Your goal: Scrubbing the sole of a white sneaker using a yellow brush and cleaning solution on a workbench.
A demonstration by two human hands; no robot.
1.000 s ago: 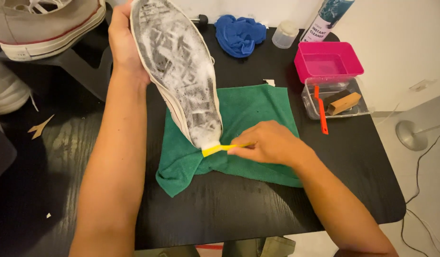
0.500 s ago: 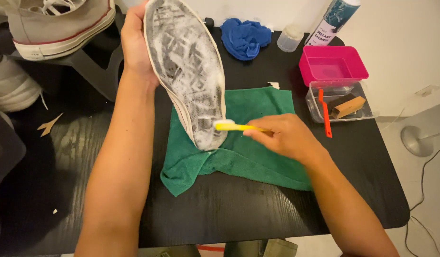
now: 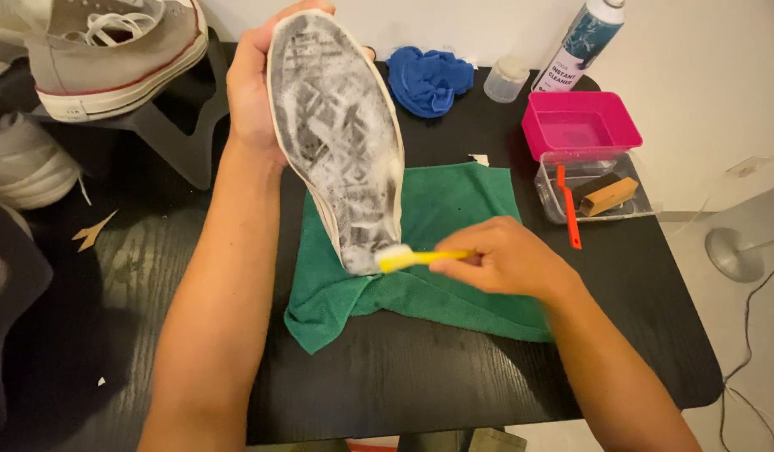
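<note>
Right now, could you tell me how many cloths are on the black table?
2. The green cloth lies spread under the shoe and the yellow brush; the blue cloth sits crumpled at the table's far edge. Others may be hidden.

Black desk [image 3: 420,385]. Green cloth [image 3: 454,251] flat in middle. Blue cloth [image 3: 429,79] bunched at far edge. Small clear cup [image 3: 506,79] and spray can [image 3: 581,42] beside it. Pink box [image 3: 581,125] far right, clear tray [image 3: 596,197] just nearer.
</note>
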